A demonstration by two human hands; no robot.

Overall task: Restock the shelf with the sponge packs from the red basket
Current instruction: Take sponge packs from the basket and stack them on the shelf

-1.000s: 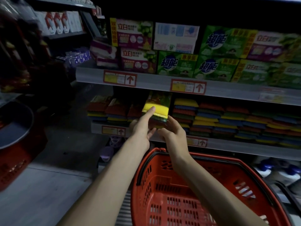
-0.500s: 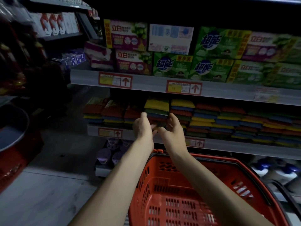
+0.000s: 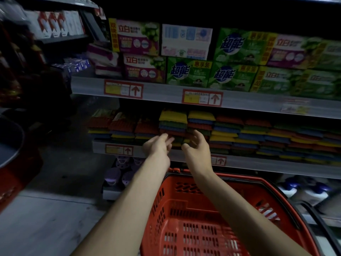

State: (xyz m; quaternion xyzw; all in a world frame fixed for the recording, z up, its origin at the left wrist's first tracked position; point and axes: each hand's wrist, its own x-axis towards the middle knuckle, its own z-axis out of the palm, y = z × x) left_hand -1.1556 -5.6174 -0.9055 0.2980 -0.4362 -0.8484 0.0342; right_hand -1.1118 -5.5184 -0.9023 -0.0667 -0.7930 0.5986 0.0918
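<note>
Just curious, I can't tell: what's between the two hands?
Head view: nothing held. The gap between the left hand and right hand shows only the sponge stack behind.

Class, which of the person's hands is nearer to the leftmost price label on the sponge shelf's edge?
Left. The left hand hovers just right of the price label; the right hand is further right, beyond the left hand.

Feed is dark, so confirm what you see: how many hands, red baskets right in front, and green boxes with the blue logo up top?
Hands: 2 (left hand, right hand)
Red basket: 1
Green boxes with blue logo: 3
Total: 6
</note>
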